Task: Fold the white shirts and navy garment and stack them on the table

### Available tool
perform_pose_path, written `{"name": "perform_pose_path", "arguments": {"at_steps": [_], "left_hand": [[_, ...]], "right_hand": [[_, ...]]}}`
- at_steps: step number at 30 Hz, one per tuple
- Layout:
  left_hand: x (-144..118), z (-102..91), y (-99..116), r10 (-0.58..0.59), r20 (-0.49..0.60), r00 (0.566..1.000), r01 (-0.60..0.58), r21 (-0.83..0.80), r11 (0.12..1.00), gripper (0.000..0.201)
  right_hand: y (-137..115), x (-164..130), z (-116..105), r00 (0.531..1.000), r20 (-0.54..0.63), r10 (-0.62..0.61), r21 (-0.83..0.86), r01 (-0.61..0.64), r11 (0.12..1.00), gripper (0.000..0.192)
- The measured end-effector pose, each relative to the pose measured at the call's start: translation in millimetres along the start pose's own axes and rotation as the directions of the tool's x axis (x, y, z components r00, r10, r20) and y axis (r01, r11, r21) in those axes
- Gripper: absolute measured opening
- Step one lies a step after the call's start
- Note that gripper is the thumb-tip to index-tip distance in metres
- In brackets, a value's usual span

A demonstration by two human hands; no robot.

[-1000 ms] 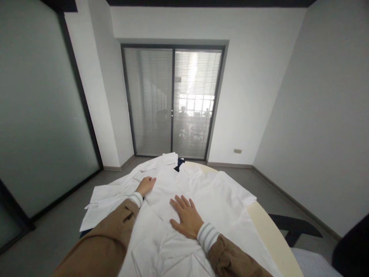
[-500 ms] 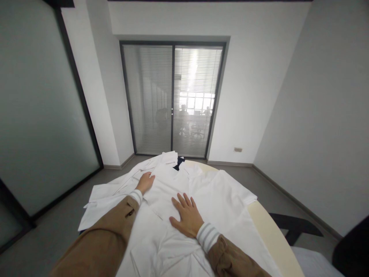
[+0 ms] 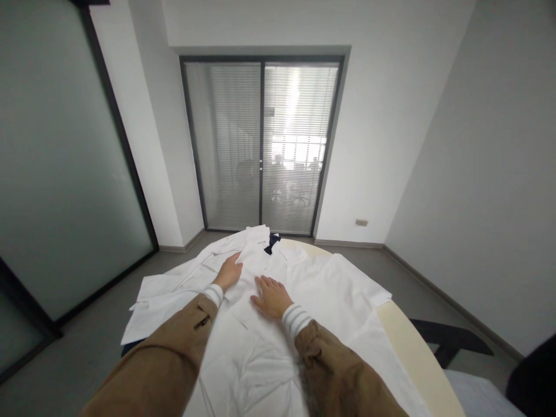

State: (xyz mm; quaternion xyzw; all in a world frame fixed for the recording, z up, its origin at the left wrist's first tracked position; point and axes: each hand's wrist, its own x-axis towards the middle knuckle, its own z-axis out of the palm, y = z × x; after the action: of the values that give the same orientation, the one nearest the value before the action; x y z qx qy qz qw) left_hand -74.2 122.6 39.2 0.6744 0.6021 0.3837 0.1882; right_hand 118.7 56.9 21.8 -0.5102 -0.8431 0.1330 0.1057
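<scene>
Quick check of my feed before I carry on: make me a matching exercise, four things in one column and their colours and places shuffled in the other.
Things:
1. Shirt
2. Table
3. Jacket sleeves
4. Armrest

Descriptions:
A. Brown, with striped cuffs showing at the ends
B. Black, past the table's right edge
C. White, under the right hand
D. Pale yellow, with a curved edge

Pairs: 1-C, 2-D, 3-A, 4-B
</scene>
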Motion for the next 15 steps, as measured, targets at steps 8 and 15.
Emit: {"name": "perform_pose_path", "arguments": {"at_steps": [8, 15], "left_hand": [[-22.0, 10.4, 29.1, -0.001, 0.144, 0.990, -0.021, 0.154, 0.988, 0.063], [-45.2, 15.5, 41.0, 0.015, 0.226, 0.974, -0.063, 0.209, 0.976, 0.055]], "right_hand": [[8.5, 14.3, 38.8, 0.999, -0.017, 0.038, 0.115, -0.036, 0.993, 0.070], [19.5, 40.1, 11.5, 0.968, -0.099, 0.229, 0.590, -0.128, 0.797, 0.053]]}}
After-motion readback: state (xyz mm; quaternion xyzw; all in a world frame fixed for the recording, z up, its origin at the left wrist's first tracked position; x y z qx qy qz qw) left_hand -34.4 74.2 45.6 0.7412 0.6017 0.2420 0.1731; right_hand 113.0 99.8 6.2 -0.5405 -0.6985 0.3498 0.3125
